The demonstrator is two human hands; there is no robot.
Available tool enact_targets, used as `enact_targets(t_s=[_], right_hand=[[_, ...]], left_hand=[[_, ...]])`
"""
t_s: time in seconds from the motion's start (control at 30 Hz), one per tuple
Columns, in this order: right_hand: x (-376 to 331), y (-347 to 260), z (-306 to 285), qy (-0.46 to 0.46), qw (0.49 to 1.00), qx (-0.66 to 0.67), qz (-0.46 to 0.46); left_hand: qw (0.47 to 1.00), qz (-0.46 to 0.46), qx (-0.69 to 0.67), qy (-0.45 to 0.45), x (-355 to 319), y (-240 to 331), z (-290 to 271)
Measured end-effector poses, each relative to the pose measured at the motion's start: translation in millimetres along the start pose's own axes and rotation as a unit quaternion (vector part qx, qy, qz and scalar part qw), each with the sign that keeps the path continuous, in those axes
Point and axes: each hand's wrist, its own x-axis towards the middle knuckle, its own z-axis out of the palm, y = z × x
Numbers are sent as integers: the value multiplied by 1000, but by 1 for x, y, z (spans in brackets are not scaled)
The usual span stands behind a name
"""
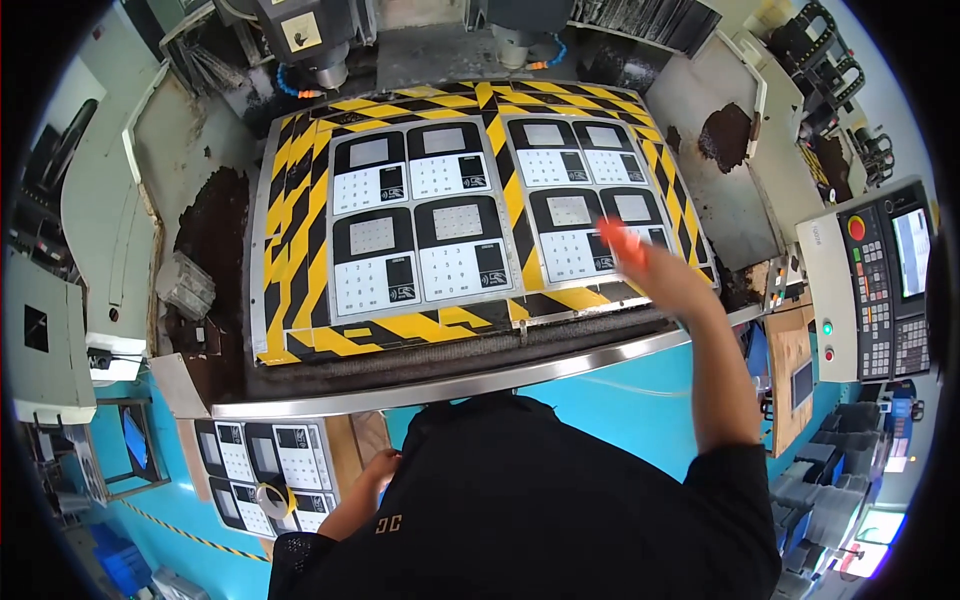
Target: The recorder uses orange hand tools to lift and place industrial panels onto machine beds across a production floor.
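Over the front right of the machine bed, my right hand (655, 275) is smeared by motion. At its fingers is a bright orange-red object (622, 243), too blurred to name; the hand appears closed on it. Beneath lies a keypad panel (572, 255) in white and black, one of several set in rows on the bed. Black-and-yellow striped tape (400, 330) frames them. My left hand (382, 467) is low beside my body, close to a stack of similar panels (235, 455). Its fingers are mostly hidden, and no held thing shows.
Two machine spindles (330, 72) with blue coolant hoses hang behind the bed. A metal rail (450, 390) runs along the front. At right stands a control panel (860, 290) with a red button and screen. A tape roll (275, 500) rests on the lower-left panels.
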Motion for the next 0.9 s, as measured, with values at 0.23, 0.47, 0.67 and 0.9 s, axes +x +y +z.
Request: enact_targets(t_s=[0.23, 0.47, 0.67, 0.9], right_hand=[[117, -40, 85, -28, 988, 143, -57], [172, -125, 132, -63, 990, 97, -79], [173, -207, 173, -28, 993, 41, -111], [167, -134, 112, 48, 998, 19, -34]], left_hand=[[997, -16, 16, 76, -32, 28, 14], [992, -42, -3, 118, -54, -1, 30], [990, -25, 45, 130, -57, -2, 34], [993, -69, -23, 94, -43, 22, 20]])
